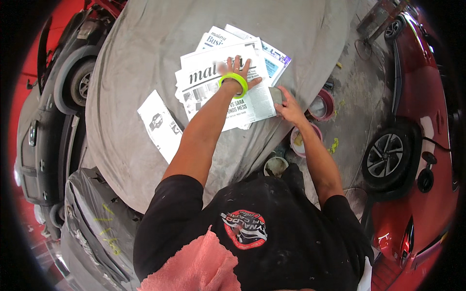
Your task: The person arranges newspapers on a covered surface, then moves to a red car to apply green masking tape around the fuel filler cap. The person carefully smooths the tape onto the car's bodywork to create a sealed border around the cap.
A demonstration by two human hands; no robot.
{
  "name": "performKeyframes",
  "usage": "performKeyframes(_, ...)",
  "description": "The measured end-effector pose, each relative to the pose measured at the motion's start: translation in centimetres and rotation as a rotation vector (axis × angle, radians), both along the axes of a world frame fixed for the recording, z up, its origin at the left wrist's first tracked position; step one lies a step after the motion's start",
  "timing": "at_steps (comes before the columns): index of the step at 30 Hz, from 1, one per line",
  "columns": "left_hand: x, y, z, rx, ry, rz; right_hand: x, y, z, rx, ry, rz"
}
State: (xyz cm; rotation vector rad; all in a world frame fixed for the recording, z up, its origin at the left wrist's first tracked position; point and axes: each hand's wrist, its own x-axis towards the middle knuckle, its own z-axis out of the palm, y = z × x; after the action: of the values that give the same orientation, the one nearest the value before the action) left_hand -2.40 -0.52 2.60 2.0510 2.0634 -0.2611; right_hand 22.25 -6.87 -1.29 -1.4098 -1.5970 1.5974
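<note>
In the head view, the newspaper [206, 92] lies on a big grey cover [145, 48], under the left hand [237, 73] and to the left of the right hand [291, 109]. The left hand rests flat, fingers spread wide. The right hand is apart from it, thumb and fingers closed on a small grey block [275, 95] by the paper's edge

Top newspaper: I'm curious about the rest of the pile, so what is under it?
Edges of more printed sheets stick out from under the top newspaper, and the grey cover lies beneath the pile. How many sheets there are, and most of their print, stays hidden.
</note>
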Motion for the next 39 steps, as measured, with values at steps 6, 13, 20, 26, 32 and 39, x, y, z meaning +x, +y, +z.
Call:
performKeyframes(6, -0.2, 0.2, -0.1, -0.020, -0.026, 0.026, 2.5, -0.9, 0.3, -0.078, 0.025, 0.035)
performKeyframes(13, 0.4, 0.4, -0.6, -0.018, -0.035, 0.064, 4.6, -5.3, -2.4, -0.110, 0.259, -0.201)
performKeyframes(20, 0.0, 0.7, -0.8, -0.024, -0.039, 0.098, -0.8, -6.1, -1.1, -0.213, 0.448, -0.240)
performKeyframes(26, 0.2, 1.2, -1.6, -0.009, -0.033, 0.086, -1.2, -6.1, -2.2, -0.172, 0.458, -0.218)
performKeyframes(32, -0.3, 1.1, -1.9, -0.005, -0.055, 0.116, 1.2, -8.8, -0.1, -0.290, 0.346, -0.137)
performKeyframes(39, 0.1, 1.2, -1.4, -0.011, -0.067, 0.094, -3.3, -8.7, -1.7, -0.250, 0.469, -0.174)
